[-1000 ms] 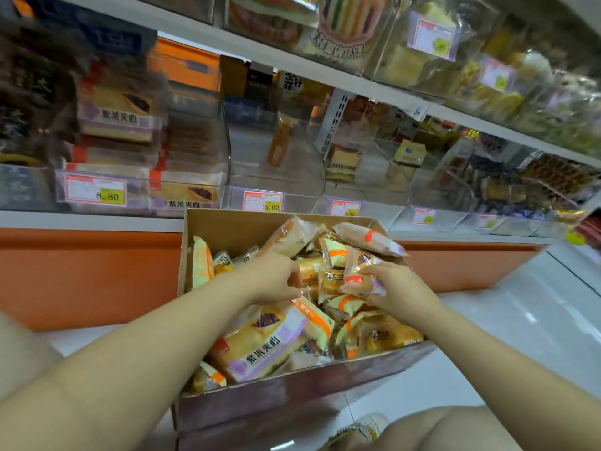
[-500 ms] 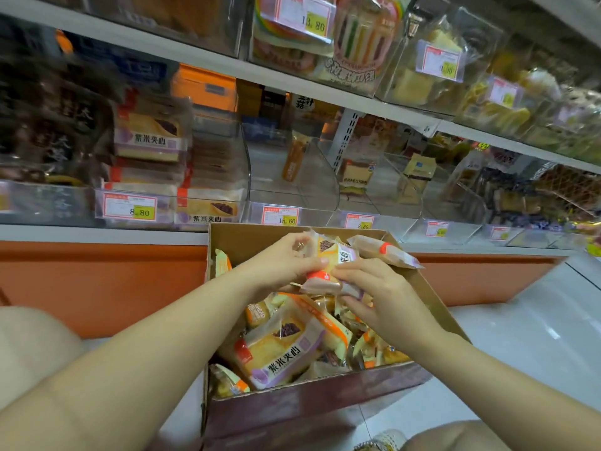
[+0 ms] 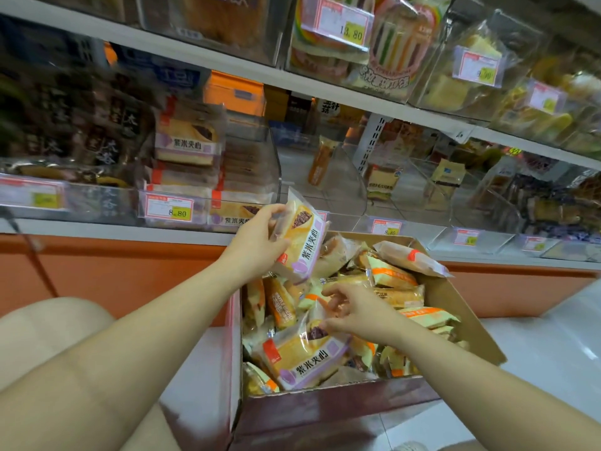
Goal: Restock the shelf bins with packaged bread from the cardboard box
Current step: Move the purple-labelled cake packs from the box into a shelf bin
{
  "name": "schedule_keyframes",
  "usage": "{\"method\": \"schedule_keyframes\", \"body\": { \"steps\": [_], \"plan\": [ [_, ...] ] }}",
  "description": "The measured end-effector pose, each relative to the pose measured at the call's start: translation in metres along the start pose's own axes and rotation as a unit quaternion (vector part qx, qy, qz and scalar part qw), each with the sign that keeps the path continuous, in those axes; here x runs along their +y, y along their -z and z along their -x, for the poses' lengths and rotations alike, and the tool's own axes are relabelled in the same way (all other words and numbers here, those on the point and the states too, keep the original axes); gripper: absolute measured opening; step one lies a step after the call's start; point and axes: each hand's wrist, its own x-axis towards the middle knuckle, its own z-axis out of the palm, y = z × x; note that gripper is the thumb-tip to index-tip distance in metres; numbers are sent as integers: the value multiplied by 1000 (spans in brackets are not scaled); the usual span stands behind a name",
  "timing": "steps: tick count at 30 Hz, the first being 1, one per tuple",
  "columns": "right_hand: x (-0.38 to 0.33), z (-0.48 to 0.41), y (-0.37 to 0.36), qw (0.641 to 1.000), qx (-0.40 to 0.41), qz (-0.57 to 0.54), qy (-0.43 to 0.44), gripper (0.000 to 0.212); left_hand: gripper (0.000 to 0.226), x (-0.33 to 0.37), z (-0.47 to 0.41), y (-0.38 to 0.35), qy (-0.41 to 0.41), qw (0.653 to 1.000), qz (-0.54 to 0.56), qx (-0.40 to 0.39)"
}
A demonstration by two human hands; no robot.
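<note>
Shelf: a white shelf (image 3: 97, 228) runs across the view, with a row of clear bins along it and an orange panel below its edge.
Shelf bin: the bin (image 3: 260, 167) just behind the box's far left corner holds stacked purple-label packets (same print as the one lifted).
Cardboard box: the cardboard box (image 3: 461, 314) stands open on the floor in front of the shelf, filled with wrapped bread.
Packets in box: a purple-label packet (image 3: 305, 356) lies on top near the front wall, and orange-striped packets (image 3: 393, 275) are heaped toward the back.
Lifted packet: one packet of bread (image 3: 302, 242) is held nearly upright above the box's far left corner, in front of the bins.
Left hand: the left hand (image 3: 257, 242) grips the lifted packet, fingers and thumb curled round its left edge.
Right hand: the right hand (image 3: 354, 314) is low over the pile, fingers apart and loosely bent, thumb touching the clear wrapper end of the purple-label packet.
Price tag: a tag (image 3: 169, 208) on the bin's front reads 8.80.
</note>
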Motion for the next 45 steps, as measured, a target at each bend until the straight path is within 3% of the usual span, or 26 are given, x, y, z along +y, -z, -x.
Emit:
{"method": "schedule_keyframes", "body": {
  "steps": [3,5,8,12,17,22,28,35,41,45],
  "plan": [
    [-6,-4,-4,999,-27,18,-10,48,58,-4,0,2,-4,1000,-5,1],
    [-9,-3,-6,997,-42,68,13,31,56,-6,1,2,-8,1000,0,-1],
    [-16,4,-1,993,-55,94,54,26,55,-6,1,4,-7,1000,-9,-3],
    [-25,17,40,989,11,119,90,19,50,-4,0,13,-17,999,-29,-16],
    [-44,22,97,990,94,24,98,14,43,2,-3,19,-38,997,-25,-66],
    [-57,16,106,991,87,5,101,13,30,16,-3,23,-69,988,59,-124],
    [-71,12,95,982,84,-136,97,14,27,27,-2,44,-71,980,68,-174],
    [-111,-20,84,973,158,-107,129,16,28,19,-6,89,-69,993,68,-68],
    [-146,-68,73,945,249,-117,175,14,21,-12,-23,130,-54,971,139,187],
    [-168,-109,70,935,271,-144,176,14,24,-32,-34,154,-33,951,126,280]
  ]
}}
